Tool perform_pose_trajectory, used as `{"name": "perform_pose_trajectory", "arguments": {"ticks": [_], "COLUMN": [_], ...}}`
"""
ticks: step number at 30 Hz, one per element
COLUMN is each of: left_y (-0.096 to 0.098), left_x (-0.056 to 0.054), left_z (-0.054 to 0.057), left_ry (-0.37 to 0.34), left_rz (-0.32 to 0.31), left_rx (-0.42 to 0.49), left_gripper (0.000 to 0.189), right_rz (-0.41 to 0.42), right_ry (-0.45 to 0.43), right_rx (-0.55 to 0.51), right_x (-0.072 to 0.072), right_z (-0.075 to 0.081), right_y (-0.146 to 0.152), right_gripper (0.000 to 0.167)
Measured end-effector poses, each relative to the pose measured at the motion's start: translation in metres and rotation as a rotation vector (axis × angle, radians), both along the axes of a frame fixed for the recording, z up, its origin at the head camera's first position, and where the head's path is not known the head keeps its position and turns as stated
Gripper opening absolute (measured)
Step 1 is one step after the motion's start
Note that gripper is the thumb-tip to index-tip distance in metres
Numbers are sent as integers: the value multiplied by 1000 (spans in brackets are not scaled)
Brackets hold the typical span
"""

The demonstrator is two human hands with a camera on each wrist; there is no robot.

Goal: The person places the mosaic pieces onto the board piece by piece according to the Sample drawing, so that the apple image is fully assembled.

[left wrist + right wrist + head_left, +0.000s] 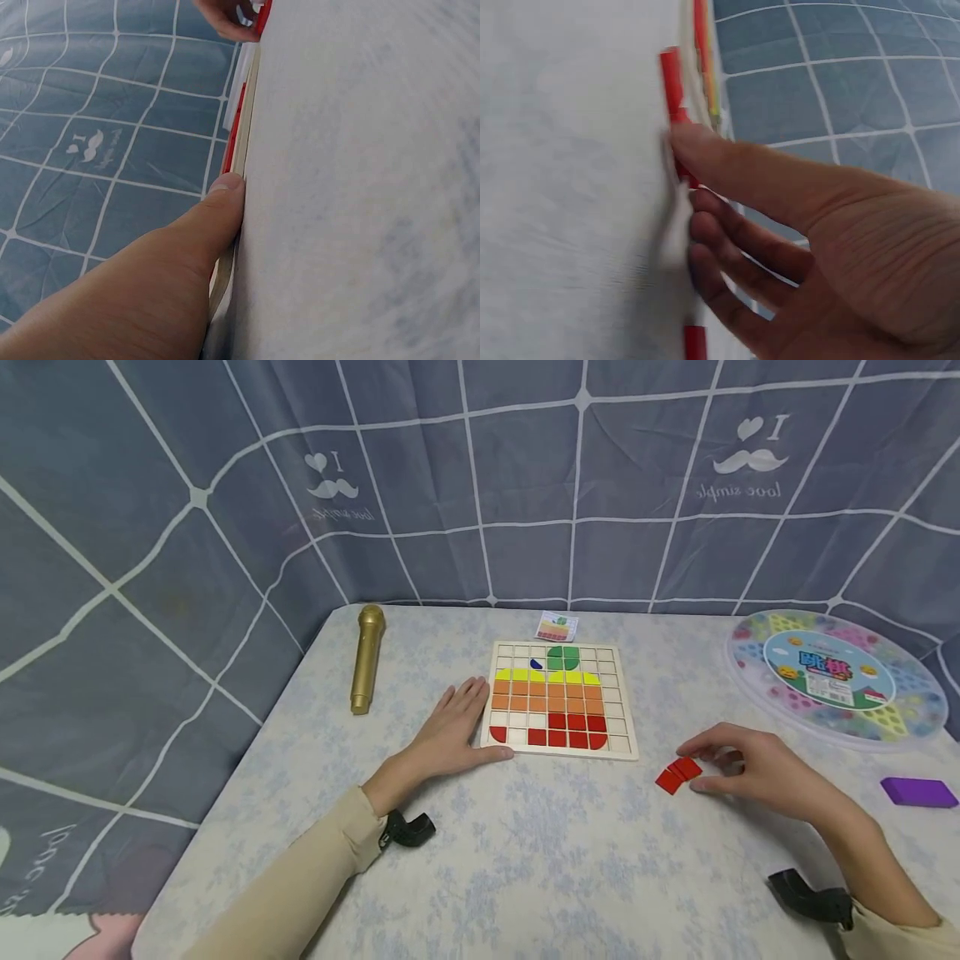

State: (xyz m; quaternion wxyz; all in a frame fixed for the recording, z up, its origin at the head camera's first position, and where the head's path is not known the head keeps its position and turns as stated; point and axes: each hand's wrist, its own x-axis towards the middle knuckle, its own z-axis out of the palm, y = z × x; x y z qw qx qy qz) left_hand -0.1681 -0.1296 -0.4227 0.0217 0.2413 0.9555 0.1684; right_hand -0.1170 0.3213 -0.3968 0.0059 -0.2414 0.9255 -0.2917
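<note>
A square wooden grid board (pixel 619 710) lies on the table, filled with green, blue, yellow, orange and red flat pieces; some cells in its red rows are bare. My left hand (pixel 450 735) rests along the board's left side with fingers stretched out, its thumb (pixel 214 214) lying at the near edge. To the right of the board, my right hand (pixel 757 768) pinches a few small red square tiles (pixel 678 774) between thumb and forefinger, close over the tabletop. The right wrist view shows the thumb pressed on these red tiles (pixel 672 81), the other fingers curled below.
A small printed card (pixel 557 627) lies behind the board. At the left is a gold microphone (pixel 367 660). A round clear game box (pixel 836 681) sits at the back right, with a purple block (pixel 918 792) nearer. A grid-patterned curtain (pixel 525 485) hangs behind the table.
</note>
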Motion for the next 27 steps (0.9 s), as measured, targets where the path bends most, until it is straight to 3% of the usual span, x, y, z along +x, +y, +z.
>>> {"name": "perform_pose_trajectory", "arguments": {"ticks": [17,27], "left_y": [-1,-2], "left_x": [0,-1], "left_z": [1,2], "left_ry": [-6,-3], "left_rz": [3,-2], "left_rx": [-9,0], "left_gripper": [118,117], "right_rz": [-74,-77], "right_ry": [54,67], "right_rx": [-8,-10], "right_x": [0,0], "right_z": [-5,-4], "right_y": [-6,-13], "right_gripper": [28,22]}}
